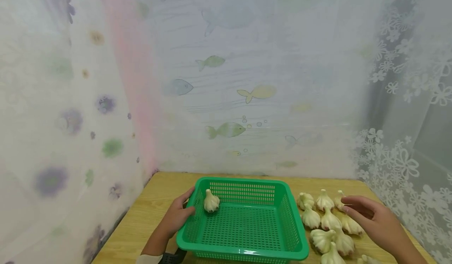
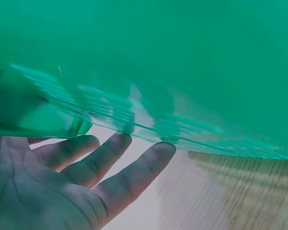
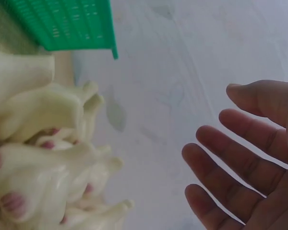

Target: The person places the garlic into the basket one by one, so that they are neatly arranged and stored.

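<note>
The left hand is positioned at the lower centre-left of the head view, at the left side of a green basket. Its fingers are extended, not curled; the left wrist view shows fingertips touching the basket's outer wall, and the thumb rests at the rim. A dark wristband and a light sleeve are located below this hand. The right hand is positioned at the lower right, palm facing left, fingers extended and slightly spread, thumb apart; it holds nothing. The work surface is a wood-grain table across the lower part of the frame. A pale sheet printed with fish forms the background, a flowered sheet covers the left of the frame, and a sheer curtain with white flowers hangs at the right. One garlic bulb sits inside the basket at its upper-left corner, near the left hand. The remaining garlic bulbs lie grouped on the table at the lower right, between the basket and the right hand; the right wrist view shows a gap between its fingers and the nearest visible bulbs.
</note>
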Motion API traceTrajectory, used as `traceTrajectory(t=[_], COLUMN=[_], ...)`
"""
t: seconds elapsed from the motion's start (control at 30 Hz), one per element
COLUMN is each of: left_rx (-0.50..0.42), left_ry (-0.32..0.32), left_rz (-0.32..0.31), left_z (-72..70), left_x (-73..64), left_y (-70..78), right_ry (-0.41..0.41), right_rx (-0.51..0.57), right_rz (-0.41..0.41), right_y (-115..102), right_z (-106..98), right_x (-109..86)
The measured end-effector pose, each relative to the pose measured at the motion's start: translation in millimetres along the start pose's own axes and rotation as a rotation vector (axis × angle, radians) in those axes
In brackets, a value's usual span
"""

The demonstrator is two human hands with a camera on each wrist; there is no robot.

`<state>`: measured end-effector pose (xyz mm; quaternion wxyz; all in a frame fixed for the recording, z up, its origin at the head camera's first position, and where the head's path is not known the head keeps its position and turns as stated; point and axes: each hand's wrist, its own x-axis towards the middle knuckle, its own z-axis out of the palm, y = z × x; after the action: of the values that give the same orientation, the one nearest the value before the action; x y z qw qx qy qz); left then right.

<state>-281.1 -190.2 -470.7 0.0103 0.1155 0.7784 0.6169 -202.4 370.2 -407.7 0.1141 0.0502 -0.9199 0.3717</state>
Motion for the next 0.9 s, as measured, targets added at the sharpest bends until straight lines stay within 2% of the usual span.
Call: traceTrajectory(t=[0.27,0.4,0.6,0.67,0.77,0.9], left_rx=[-0.003,-0.01,-0.009,-0.006,-0.003,0.003], left_ry=[0.031,0.029,0.019,0.022,0.026,0.028], left_rz=[0.004,0.005,0.017,0.017,0.022,0.021], left_z=[2.1,2.0,2.7,3.0,3.2,3.2], left_x=[-1.8,-1.3,-1.1,-1.6,-2.1,-2.2], left_y=[0.5,-0.4,0.8,1.1,1.3,0.1], right_ry=[0.023,-0.002,-0.06,-0.064,-0.069,-0.138], right_rx=[-0.028,0.035,0.191,0.242,0.312,0.416], right_rz=[0.138,0.214,0.319,0.317,0.27,0.212], right_y=[31.8,47.2,77.6,88.5,104.1,121.1], right_z=[-9.7,-11.8,-13.5,-11.4,-6.4,-1.5], right_x=[-13.2,-21.6,-28.7,-30.4,-32.5,-34.7])
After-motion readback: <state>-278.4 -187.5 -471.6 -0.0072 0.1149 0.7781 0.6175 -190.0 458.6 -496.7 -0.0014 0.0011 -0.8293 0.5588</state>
